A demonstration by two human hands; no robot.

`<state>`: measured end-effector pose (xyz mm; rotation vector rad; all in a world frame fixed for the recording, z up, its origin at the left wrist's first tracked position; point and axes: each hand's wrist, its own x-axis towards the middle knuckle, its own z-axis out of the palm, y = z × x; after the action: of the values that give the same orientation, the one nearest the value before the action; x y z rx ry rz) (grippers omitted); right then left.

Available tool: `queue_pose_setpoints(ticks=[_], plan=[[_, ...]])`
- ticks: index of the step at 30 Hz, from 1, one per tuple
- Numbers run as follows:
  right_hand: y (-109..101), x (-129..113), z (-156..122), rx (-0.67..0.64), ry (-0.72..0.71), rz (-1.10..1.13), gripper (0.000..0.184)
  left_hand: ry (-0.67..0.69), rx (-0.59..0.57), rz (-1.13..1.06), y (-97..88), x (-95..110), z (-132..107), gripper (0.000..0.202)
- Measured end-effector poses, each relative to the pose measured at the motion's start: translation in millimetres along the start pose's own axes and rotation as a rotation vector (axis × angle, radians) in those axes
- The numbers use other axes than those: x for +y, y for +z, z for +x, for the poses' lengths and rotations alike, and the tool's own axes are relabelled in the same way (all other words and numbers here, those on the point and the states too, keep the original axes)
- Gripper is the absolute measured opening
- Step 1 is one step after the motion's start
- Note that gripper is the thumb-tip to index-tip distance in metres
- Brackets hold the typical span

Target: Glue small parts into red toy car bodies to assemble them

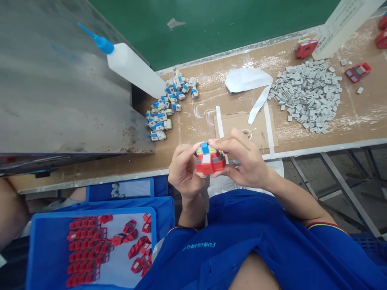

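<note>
Above the front edge of the bench (356, 125), both hands grasp one small red block (210, 164) with a blue-and-white top, holding it up off the surface just in front of the person's chest. The left hand (184, 171) curls around the block's left side, and the right hand (243, 157) closes over it from the right, reaching across its top edge; neither hand has let go. Just beyond the hands lies a cardboard sheet (260, 129) with a small metal ring (248, 133) on it, and a white paper strip (260, 104) runs from a folded paper (246, 79) down toward that sheet. To the left, a pile of blue-and-white pieces (163, 106) sits beside a white glue bottle (130, 66) with a blue nozzle, which lies on a metal sheet (60, 88). To the right spreads a large pile of gray pieces (306, 94), with red pieces (358, 71) near its far side. Below the bench edge, on the left, a blue tray (48, 241) holds rows of red parts (84, 249), and a second blue tray (121, 188) behind it holds a few small pieces. A green wall (205, 28) rises behind the bench.
</note>
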<state>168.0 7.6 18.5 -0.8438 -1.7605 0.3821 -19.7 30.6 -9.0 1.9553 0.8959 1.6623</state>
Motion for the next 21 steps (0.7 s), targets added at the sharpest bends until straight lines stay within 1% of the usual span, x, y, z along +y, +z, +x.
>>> queue_pose_setpoints(ticks=[3, 6, 12, 15, 18, 21], plan=[[0.5, -1.2, 0.0, -0.014, 0.023, 0.051, 0.052, -0.011, 0.017, 0.03, 0.4, -0.5, -0.3, 0.055], [1.2, -0.8, -0.3, -0.02, 0.034, 0.082, 0.055, -0.016, 0.025, 0.039, 0.2, -0.7, -1.2, 0.057], [2.9, 0.5, 1.2, -0.046, 0.038, 0.037, 0.05, -0.032, 0.019, 0.054, -1.9, 1.1, -1.7, 0.057], [2.6, 0.5, 2.4, -0.034, 0.028, 0.047, 0.047, -0.035, 0.016, 0.052, -3.0, 1.3, -1.0, 0.056], [0.7, 0.1, 2.4, -0.034, 0.028, 0.042, 0.045, -0.009, 0.005, 0.011, -3.0, 0.1, 0.4, 0.053], [-1.9, -0.2, 0.9, -0.054, 0.052, -0.009, 0.047, 0.001, -0.005, -0.061, -1.5, -1.3, 1.5, 0.052]])
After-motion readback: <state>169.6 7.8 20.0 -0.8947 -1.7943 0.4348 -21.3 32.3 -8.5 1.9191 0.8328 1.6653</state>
